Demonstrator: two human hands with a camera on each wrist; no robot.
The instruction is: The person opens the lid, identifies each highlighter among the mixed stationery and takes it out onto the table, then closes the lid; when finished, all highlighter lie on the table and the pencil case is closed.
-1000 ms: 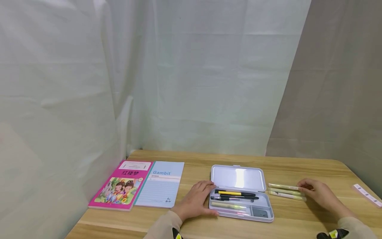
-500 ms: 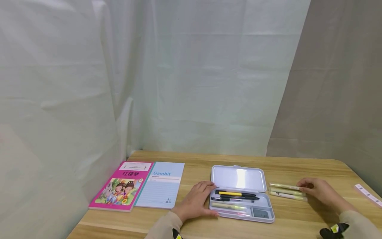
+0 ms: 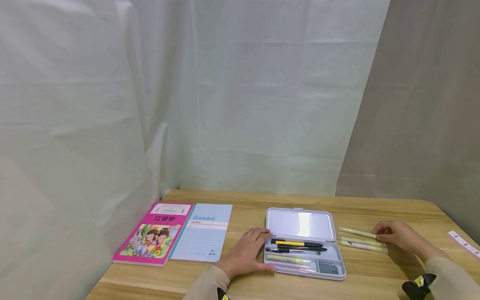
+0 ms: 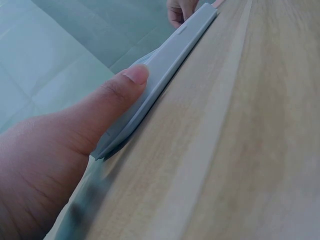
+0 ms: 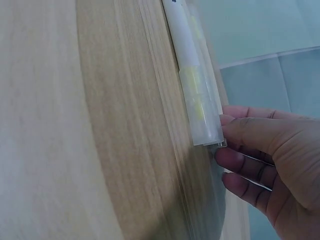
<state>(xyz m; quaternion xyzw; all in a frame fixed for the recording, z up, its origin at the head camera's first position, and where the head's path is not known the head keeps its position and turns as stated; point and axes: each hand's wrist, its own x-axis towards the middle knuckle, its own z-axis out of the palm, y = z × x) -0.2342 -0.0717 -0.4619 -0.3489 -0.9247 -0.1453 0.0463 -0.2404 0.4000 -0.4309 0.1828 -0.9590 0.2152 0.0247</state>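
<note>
An opened pale grey pencil case (image 3: 333, 250) lies on the table with its lid folded back. My left hand (image 3: 245, 253) rests at its left end, fingers extended along that side and the thumb touching the front edge; the left wrist view shows the thumb (image 4: 117, 90) along the side wall. To the right of the case, my right hand (image 3: 397, 237) pinches the right end of a pale yellow highlighter (image 3: 356, 232) between thumb and fingers. Two similar highlighters (image 3: 361, 246) lie side by side just in front of it. In the right wrist view, a near highlighter (image 5: 187, 55) partly covers those behind.
The case holds a black-and-yellow pen (image 3: 296, 243), black pens, another highlighter (image 3: 288, 259) and a grey eraser (image 3: 328, 268). At left lie a pink book (image 3: 150, 239) and a light blue notebook (image 3: 202, 233). A white-and-pink strip (image 3: 465, 243) lies at far right.
The right hand has shifted the rear highlighter slightly away from the other two, opening a gap between them. The left hand has stayed at the pencil case.
</note>
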